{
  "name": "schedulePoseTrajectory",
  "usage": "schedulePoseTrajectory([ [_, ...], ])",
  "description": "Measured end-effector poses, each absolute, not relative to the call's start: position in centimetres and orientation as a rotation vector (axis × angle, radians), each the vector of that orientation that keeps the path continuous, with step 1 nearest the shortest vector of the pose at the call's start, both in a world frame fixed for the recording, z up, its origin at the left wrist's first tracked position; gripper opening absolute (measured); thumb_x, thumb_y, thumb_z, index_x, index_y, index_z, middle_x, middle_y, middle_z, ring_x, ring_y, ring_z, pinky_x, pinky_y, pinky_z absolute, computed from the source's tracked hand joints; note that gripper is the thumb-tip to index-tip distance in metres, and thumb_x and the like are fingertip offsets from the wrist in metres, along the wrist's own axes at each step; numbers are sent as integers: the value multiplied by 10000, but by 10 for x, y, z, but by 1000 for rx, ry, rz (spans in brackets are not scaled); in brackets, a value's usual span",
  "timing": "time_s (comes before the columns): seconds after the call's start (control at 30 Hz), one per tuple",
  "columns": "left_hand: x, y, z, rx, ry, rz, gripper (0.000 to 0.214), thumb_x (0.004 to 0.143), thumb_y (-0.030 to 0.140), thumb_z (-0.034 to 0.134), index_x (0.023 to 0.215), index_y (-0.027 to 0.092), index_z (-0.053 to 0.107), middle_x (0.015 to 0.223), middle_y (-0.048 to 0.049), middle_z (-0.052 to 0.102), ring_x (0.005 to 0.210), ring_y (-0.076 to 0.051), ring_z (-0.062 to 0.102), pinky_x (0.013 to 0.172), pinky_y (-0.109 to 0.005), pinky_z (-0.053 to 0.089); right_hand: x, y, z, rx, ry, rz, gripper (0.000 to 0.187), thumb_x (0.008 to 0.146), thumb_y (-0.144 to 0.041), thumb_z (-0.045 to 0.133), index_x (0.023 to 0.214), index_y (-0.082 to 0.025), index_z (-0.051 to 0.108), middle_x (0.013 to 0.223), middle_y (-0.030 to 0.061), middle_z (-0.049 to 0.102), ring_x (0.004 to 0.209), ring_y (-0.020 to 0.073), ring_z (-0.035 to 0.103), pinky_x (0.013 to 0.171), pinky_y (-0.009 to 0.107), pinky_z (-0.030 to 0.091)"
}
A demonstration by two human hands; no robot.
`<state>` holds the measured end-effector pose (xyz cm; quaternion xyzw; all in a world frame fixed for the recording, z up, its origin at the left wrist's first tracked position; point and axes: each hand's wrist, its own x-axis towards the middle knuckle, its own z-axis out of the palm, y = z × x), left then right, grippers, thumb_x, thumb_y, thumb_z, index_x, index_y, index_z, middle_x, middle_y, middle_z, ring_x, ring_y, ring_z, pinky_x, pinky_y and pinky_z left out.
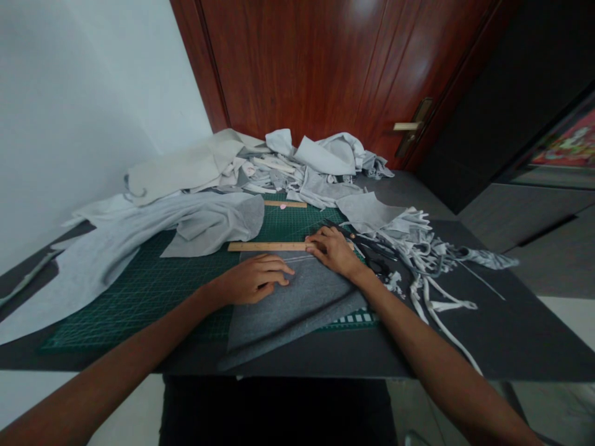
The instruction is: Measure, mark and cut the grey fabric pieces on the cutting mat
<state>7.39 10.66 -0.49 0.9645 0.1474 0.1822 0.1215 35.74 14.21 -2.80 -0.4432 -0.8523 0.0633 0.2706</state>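
A dark grey piece of fabric (297,303) lies over the green cutting mat (186,279), its near edge loosely folded. Along its far edge runs a wooden ruler (264,246). My right hand (335,251) is closed on the ruler near its right end, fingers bent and thumb close to the index finger. Resting on the left part of the fabric, my left hand (260,279) is open with its fingers stretched out and holds nothing. Beside my right hand lie black-handled scissors (379,265), partly hidden.
A second wooden ruler (292,204) lies farther back on the mat. Light grey fabric (204,223) spreads across the left side. A heap of fabric scraps (297,170) sits by the door (307,68). Tangled cut strips (423,254) cover part of the right side.
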Motion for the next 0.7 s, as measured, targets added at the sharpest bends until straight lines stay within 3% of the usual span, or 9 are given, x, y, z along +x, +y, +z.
schedulePoseTrajectory([
  [0.13,69,114,-6,2852,703,642,291,930,92,452,1057,219,681,1213,-73,697,1197,-248,593,1094,-462,434,362,143,-28,-1122,-2320,179,253,982,-303,639,1195,-197,726,1099,99,662,1008,256,548,937,397,428],
  [0.33,57,135,-11,2753,1061,788,321,1023,258,450,1276,174,630,1222,-115,657,1181,-271,571,1065,-452,448,366,143,-28,-1097,-2326,211,272,963,-296,673,1211,-195,721,1142,102,665,1042,257,554,960,399,433],
  [0.7,50,151,-23,2728,936,731,285,1043,301,434,1029,175,688,1026,-91,686,1001,-233,624,940,-387,505,373,144,-26,-1205,-2352,189,299,995,-296,627,1271,-224,717,1148,102,671,1076,261,556,982,401,422],
])
